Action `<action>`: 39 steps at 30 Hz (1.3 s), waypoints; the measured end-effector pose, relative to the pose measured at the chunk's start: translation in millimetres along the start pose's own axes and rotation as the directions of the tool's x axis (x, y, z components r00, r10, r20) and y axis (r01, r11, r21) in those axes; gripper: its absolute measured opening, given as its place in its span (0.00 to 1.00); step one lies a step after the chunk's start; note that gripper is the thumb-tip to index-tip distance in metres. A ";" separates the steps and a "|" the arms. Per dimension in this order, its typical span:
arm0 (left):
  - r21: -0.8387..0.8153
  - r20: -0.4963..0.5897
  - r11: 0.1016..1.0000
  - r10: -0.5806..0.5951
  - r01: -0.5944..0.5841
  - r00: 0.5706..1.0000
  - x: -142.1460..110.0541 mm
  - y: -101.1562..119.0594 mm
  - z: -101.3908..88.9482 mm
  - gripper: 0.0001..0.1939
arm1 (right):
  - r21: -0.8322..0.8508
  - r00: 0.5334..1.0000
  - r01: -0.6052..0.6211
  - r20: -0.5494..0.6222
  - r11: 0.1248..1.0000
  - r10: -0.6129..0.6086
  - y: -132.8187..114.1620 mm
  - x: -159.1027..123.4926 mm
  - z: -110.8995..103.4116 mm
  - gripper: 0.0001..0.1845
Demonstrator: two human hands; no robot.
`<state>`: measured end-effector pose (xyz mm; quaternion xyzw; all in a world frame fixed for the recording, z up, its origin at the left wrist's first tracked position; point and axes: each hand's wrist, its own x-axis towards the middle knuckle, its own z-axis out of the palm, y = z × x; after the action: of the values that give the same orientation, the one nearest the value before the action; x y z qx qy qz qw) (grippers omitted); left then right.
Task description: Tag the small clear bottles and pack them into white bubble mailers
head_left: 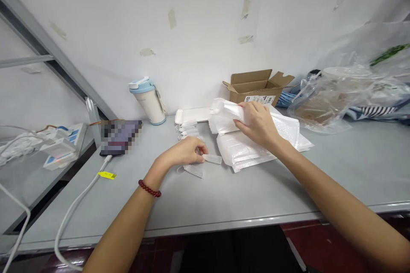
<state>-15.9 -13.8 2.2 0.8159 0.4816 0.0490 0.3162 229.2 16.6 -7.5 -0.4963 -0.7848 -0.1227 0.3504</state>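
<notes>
Just left of the stack of plastic bags [253, 149], the left hand [184, 152] rests low on the grey table [224, 196], its fingers curled in and pinching the end of a small clear tube [212, 159] that lies flat on the tabletop. A second clear tube [193, 171] lies just in front of that hand, touching nothing that can be made out. Behind the hand, still to the left of the stack, a short row of similar clear tubes [188, 130] runs back toward the wall. A red bead bracelet [149, 189] circles the left wrist.

The right hand [258, 124] hovers over the stack, fingers bent and closed on a single plastic bag [229, 111], lifted off the pile and held up at a slant. How tightly the thumb presses cannot be told.

Behind the stack sits an open cardboard box [256, 86]. Well to the left of it stand a white cup with a blue lid [147, 100] and a phone [120, 136] on a white cable [75, 213].
</notes>
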 end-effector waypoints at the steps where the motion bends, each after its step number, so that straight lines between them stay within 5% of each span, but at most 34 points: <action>1: -0.005 0.009 1.000 0.002 -0.002 1.000 -2.6 -0.7 -4.2 0.11 | 0.003 1.000 0.005 0.003 1.000 -0.005 -0.6 -0.3 0.1 0.18; 3: -0.027 -0.017 0.999 0.016 -0.017 1.000 -9.6 -3.0 -15.4 0.10 | 0.009 1.000 0.015 0.008 1.000 -0.015 -1.9 -0.8 0.1 0.18; 6: -0.130 -0.263 0.991 -0.052 0.018 0.963 -19.5 -7.3 -31.5 0.09 | 0.022 0.999 0.038 0.014 0.999 -0.038 -4.2 -1.2 -0.4 0.18; 11: -0.360 -0.655 0.929 -0.192 -0.079 0.731 -18.3 -9.8 -36.6 0.11 | 0.048 0.995 0.099 0.026 0.994 -0.101 -8.3 -2.2 -1.0 0.18; 13: -0.373 -0.705 0.914 -0.167 -0.161 0.689 -14.6 -9.2 -33.0 0.14 | 0.056 0.992 0.122 0.025 0.991 -0.123 -9.9 -3.0 -0.5 0.18; 20: -0.323 -0.660 0.920 -0.051 -0.222 0.750 -12.3 -8.1 -25.8 0.15 | 0.078 0.978 0.204 0.033 0.976 -0.207 -16.2 -6.4 2.6 0.20; 35: -0.378 -0.667 0.863 -0.004 -0.335 0.745 -2.0 11.8 -4.6 0.12 | 0.107 0.965 0.262 0.007 0.959 -0.264 -25.9 -9.9 3.4 0.20; 39: -0.395 -0.711 0.854 -0.050 -0.339 0.701 -9.3 8.0 -15.6 0.11 | 0.101 0.971 0.237 0.017 0.966 -0.240 -23.4 -8.9 1.3 0.19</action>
<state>-20.8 -16.8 21.2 0.6617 0.4668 0.5016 0.3043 210.8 0.0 -10.8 -0.3821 -0.8488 -0.1183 0.3457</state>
